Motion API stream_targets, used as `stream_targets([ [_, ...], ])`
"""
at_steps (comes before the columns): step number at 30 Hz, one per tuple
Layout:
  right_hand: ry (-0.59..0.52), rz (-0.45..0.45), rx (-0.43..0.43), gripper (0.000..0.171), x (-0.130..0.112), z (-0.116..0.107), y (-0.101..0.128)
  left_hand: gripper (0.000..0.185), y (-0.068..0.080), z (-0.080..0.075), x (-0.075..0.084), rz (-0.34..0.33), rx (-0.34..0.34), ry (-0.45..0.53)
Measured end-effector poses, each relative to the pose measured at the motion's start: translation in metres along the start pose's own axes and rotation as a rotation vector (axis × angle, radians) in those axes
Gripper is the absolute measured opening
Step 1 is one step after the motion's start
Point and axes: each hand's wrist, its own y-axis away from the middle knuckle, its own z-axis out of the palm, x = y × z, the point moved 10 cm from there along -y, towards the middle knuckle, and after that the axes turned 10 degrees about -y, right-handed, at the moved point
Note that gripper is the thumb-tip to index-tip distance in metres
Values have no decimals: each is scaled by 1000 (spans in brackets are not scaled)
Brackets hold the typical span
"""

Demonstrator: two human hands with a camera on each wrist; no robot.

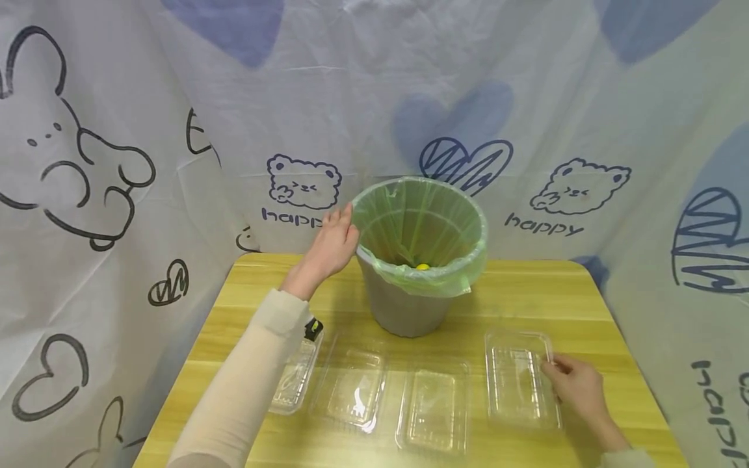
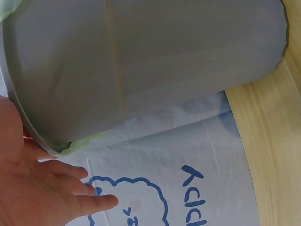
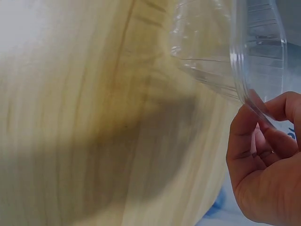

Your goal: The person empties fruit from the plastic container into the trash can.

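A grey bin (image 1: 409,299) with a green liner (image 1: 421,224) stands mid-table; a small yellow object (image 1: 422,266) lies inside it. My left hand (image 1: 330,244) is at the bin's left rim, fingers straight; the left wrist view shows the bin's wall (image 2: 141,66) close to my fingers (image 2: 89,202). My right hand (image 1: 576,383) pinches the right edge of a clear plastic tray (image 1: 517,377); the right wrist view shows the tray's rim (image 3: 249,94) between my fingertips (image 3: 277,106).
Three more clear plastic trays (image 1: 357,390) (image 1: 434,406) (image 1: 295,374) lie in a row along the front of the yellow wooden table (image 1: 538,292). A printed white cloth (image 1: 146,162) hangs behind and at both sides.
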Motion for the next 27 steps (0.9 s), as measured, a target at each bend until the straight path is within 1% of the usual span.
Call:
stream_targets([
  [9, 108, -11, 6, 47, 12, 1, 0, 64, 0, 2, 1, 1, 2, 12],
  [16, 134, 18, -9, 46, 21, 4, -1, 64, 1, 2, 2, 5, 1, 14],
  [20, 130, 28, -23, 47, 25, 5, -3, 64, 1, 2, 2, 1, -3, 23],
  [27, 122, 18, -66, 55, 23, 3, -4, 66, 2, 1, -2, 11, 11, 60],
])
